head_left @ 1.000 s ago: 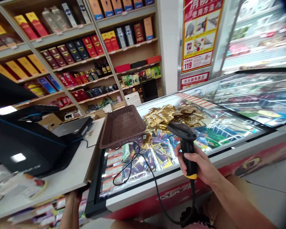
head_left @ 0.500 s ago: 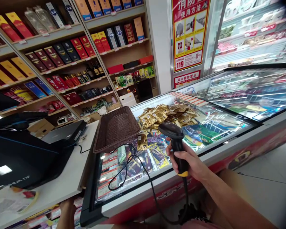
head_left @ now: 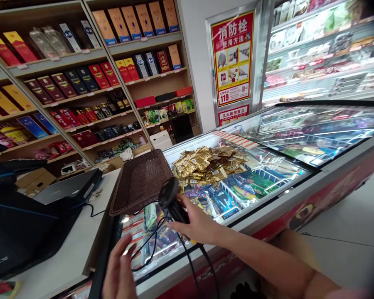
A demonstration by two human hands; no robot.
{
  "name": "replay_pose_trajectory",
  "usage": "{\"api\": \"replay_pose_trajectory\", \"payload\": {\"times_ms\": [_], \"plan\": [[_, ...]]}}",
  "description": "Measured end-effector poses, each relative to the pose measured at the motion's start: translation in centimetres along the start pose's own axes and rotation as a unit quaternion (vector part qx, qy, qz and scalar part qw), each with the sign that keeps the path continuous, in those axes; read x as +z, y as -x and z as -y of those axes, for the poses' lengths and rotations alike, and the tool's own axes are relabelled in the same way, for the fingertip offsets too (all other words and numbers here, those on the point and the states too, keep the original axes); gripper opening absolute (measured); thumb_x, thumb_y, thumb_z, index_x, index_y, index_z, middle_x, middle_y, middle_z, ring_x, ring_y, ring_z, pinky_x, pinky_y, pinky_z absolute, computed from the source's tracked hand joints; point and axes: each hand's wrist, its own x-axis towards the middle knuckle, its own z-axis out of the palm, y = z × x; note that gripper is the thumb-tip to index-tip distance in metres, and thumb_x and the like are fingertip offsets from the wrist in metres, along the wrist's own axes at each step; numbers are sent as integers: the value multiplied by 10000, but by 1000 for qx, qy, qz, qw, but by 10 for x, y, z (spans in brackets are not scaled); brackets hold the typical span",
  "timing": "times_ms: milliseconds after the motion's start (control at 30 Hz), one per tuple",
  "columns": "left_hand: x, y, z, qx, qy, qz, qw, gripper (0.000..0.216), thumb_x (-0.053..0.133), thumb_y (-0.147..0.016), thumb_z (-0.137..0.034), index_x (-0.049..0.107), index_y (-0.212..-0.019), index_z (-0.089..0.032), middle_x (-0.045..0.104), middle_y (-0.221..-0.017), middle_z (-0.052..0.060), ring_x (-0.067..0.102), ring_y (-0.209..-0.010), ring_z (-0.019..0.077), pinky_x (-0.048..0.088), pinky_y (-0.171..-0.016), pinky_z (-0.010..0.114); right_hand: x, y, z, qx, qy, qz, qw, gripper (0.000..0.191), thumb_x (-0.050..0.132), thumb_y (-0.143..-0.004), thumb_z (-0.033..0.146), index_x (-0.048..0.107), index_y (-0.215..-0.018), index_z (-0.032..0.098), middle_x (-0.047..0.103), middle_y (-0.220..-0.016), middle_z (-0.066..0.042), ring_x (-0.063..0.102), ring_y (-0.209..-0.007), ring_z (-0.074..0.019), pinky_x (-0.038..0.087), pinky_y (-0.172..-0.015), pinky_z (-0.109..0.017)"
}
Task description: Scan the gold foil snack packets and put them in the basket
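My right hand [head_left: 199, 226] grips the handle of a black corded barcode scanner [head_left: 171, 200], held low over the glass lid of a chest freezer [head_left: 268, 195], its head just below a brown woven tray [head_left: 140, 182]. The scanner's black cable [head_left: 149, 245] loops across the glass beneath it. My left hand [head_left: 120, 270] is raised at the counter's near edge, fingers apart, holding nothing. A pile of gold packets [head_left: 208, 164] lies on the freezer glass beyond the scanner.
A black register terminal [head_left: 21, 228] stands on the white counter [head_left: 71, 257] at left. Wooden shelves [head_left: 81, 83] of boxed goods fill the back wall. A red poster [head_left: 232, 58] and a glass-door cooler [head_left: 324, 54] stand at right. Tiled floor [head_left: 358, 232] lies lower right.
My right hand has swung the scanner left and down toward the woven tray. My left hand has come up from under the counter into view, fingers spread.
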Motion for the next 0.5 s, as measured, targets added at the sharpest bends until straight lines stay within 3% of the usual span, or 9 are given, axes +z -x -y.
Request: {"api": "replay_pose_trajectory", "payload": {"times_ms": [67,133,233,300,400,500], "plan": [[33,-7,-15,9,69,128,989,497,477,-837,-558,572,-1208,-241,542,-1317,64,509,-1194,269,380,-1034,426,5,-18,7,-53,46,-12,997,630,696,-737,386,414,-1273,213,605,-1129,-95,597,-1001,-243,473,-852,-388],[61,-21,-24,18,107,189,976,507,422,-868,-565,562,-1213,-219,541,-1313,85,480,-1225,244,383,-1032,402,-2,-34,14,-75,51,-23,996,594,689,-742,358,433,-1256,205,612,-1125,-96,599,-1012,-243,488,-836,-378],[89,-46,-24,47,62,251,965,420,470,-869,-515,620,-1117,-211,561,-1262,91,486,-1207,237,397,-1005,389,-39,-53,20,-71,5,-32,997,479,653,-774,341,455,-1192,219,632,-1035,-70,640,-704,-157,525,-580,-286],[99,-54,-23,65,27,288,955,369,527,-845,-489,651,-1046,-206,580,-1207,97,513,-1163,242,421,-963,380,-77,-61,19,-50,-29,-14,998,401,632,-787,347,458,-1125,221,631,-798,2,526,-429,-87,447,-393,-230],[105,-40,-36,105,15,327,939,317,547,-845,-451,664,-1015,-211,604,-1114,98,547,-1089,237,437,-920,363,-131,-70,7,-56,-47,16,997,295,632,-786,355,485,-993,205,501,-497,91,428,-332,-79,370,-327,-193],[95,8,-60,158,41,429,888,306,488,-885,-435,677,-1018,-234,623,-1091,94,554,-1072,239,436,-917,367,-160,-77,-18,-58,-111,6,992,216,600,-805,367,497,-886,195,508,-508,75,409,-330,-70,339,-324,-189]]}}
